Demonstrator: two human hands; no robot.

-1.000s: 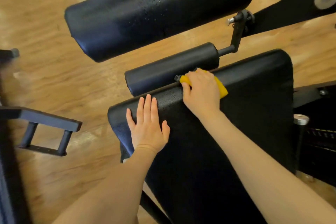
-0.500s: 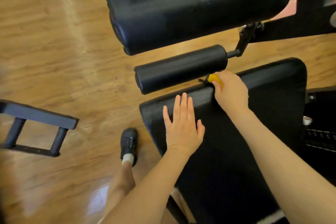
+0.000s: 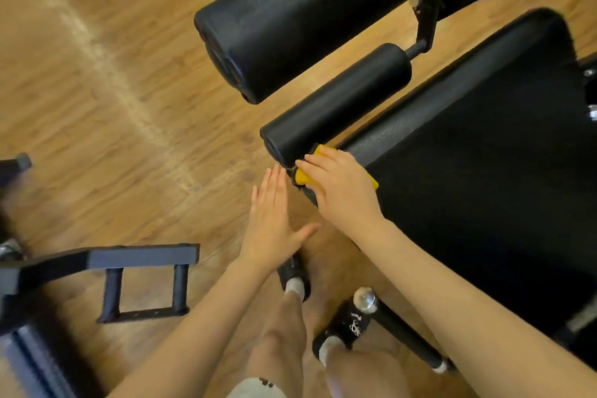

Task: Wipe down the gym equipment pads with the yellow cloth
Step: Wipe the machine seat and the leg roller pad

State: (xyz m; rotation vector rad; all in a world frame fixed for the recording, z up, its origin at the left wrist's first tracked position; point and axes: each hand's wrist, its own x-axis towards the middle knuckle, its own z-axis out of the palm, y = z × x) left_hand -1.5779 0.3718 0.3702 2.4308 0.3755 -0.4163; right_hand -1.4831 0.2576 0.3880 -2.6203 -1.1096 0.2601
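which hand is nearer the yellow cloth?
Right. The right hand lies on top of the folded yellow cloth, pressing it onto the corner of the flat black vinyl pad. The left hand is flat-fingered beside it, off the pad's edge.

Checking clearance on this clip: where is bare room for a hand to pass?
Free: seat pad surface right of right hand; floor between big roller and handle. Crowded: pad corner, where cloth, small roller and left hand meet.
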